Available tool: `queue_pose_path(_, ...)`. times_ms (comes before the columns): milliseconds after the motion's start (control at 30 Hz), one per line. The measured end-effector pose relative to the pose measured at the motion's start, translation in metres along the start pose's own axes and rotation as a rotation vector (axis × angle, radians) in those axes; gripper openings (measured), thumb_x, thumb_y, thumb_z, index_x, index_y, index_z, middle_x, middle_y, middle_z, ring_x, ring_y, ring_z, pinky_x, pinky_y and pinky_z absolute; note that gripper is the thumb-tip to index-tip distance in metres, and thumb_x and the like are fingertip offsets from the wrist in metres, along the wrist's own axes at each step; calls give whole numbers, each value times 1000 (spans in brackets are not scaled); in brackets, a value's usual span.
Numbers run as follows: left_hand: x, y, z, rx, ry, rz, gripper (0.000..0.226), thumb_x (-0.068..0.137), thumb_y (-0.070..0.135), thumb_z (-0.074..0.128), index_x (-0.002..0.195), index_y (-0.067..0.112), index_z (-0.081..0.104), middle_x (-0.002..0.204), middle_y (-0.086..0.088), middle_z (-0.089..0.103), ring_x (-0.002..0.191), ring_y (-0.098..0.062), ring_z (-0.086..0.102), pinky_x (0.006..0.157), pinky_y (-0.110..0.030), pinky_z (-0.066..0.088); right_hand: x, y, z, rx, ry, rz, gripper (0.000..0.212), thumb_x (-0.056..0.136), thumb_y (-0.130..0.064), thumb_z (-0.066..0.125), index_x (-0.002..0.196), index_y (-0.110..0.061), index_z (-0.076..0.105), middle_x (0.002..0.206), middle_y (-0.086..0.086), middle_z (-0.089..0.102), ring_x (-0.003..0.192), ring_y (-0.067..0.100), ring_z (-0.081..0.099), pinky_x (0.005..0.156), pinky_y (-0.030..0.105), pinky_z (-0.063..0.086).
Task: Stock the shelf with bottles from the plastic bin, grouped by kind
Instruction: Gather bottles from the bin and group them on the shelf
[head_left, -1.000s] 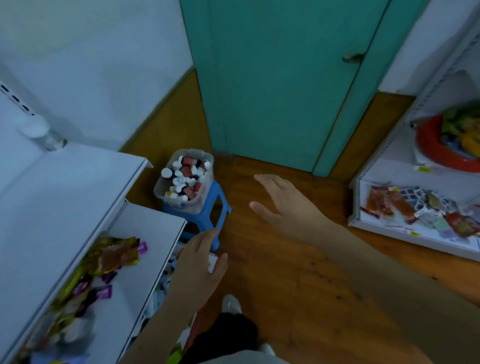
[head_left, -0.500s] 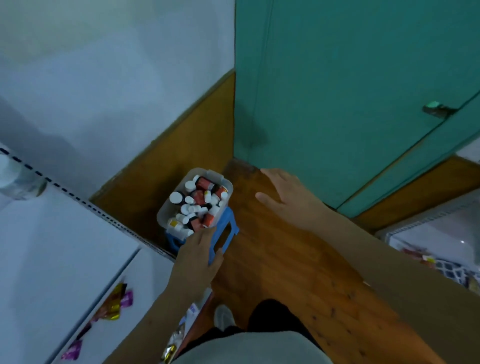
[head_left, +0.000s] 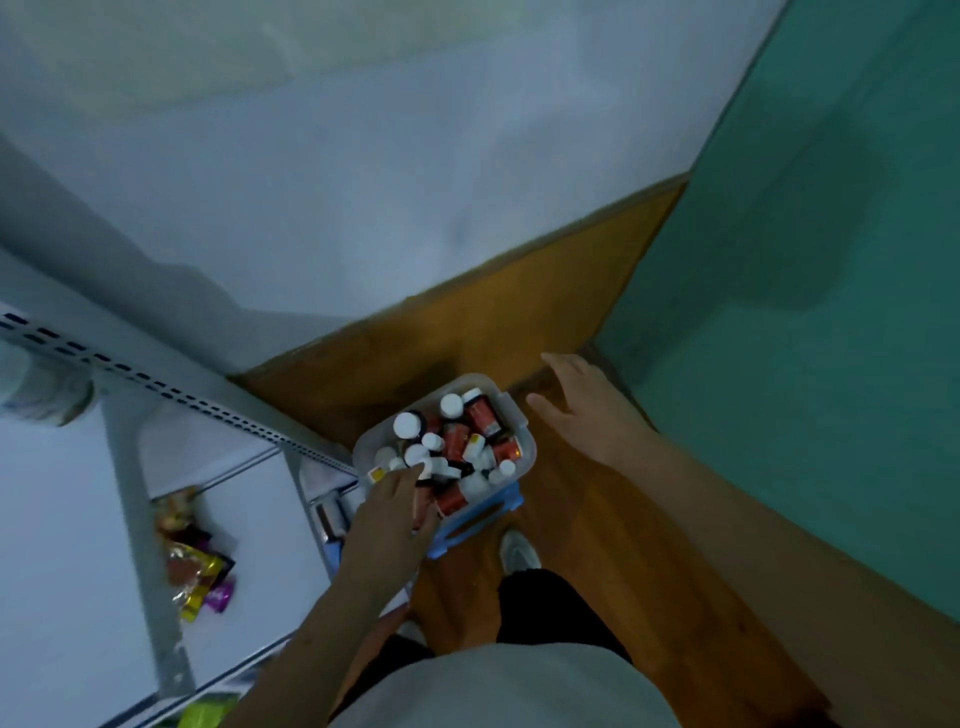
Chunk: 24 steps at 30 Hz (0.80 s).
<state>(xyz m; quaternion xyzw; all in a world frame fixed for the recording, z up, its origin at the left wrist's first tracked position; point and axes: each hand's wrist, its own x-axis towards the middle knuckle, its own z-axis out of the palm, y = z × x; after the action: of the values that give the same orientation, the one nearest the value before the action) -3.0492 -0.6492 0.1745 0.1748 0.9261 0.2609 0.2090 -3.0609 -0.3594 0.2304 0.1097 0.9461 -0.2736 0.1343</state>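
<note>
- Wall: pale, fills upper frame; ochre wood panel along its base.
- Door: teal, rt side, meets the panel at the corner.
- Floor: brown wood boards, lower centre to rt.
- Shelf: white metal unit on lt w/ perforated upright; snack packets lie on one board, well apart from the bin. Blurred clear item at far lt edge, can't tell what.
- Person: pale shirt and dark trousers at bottom edge, one light shoe on floor just beside the stool.
- Stool: blue plastic, standing in the corner betw shelf and door; carries the bin.
- Plastic bin: clear, on top of stool, open, full.
- Bottles: jumbled heap inside the bin, white caps, many w/ red/orange labels, some upright, some on their sides.
- Right hand: in the air just beside the bin's rt rim, fingers straight and a bit apart, holding nothing; can't tell if thumb touches the rim.
- Left hand: over the bin's near-lt corner, fingers stretched forward, loosely together, tips at the bottles there; palm side hidden, so can't tell whether it grips one.
</note>
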Motion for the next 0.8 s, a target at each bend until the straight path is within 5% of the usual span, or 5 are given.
queue_pose_path(200,43,17,12,-122,76,-293,54,93,43,46,136,12,52,133,-14,56,121,-33,53,98,-38,43,75,27,22,25,-182,62,62,100,-45,48,148,-9,35,148,13,42,134,29,42,107,43,40)
queue_pose_path(333,69,7,21,-198,101,-412,49,95,34,54,136,10,52,134,-15,56,124,-31,52,100,-36,41,109,42,61,148,-270,158,41,98,-44,49,120,-9,56,114,11,63,107,29,61,88,43,50)
queue_pose_path(533,116,-35,54,-260,111,-603,44,97,23,58,135,3,50,129,-21,56,119,-36,53,91,-35,41,138,56,132,152,-399,242,18,96,-30,55,98,-12,53,93,9,61,93,29,63,70,32,42)
queue_pose_path(800,181,-99,106,-332,139,-719,52,94,36,60,132,2,51,127,-21,56,116,-37,53,92,-39,42,178,81,217,188,-339,382,33,98,-29,56,122,-7,54,108,10,63,97,25,60,72,23,33)
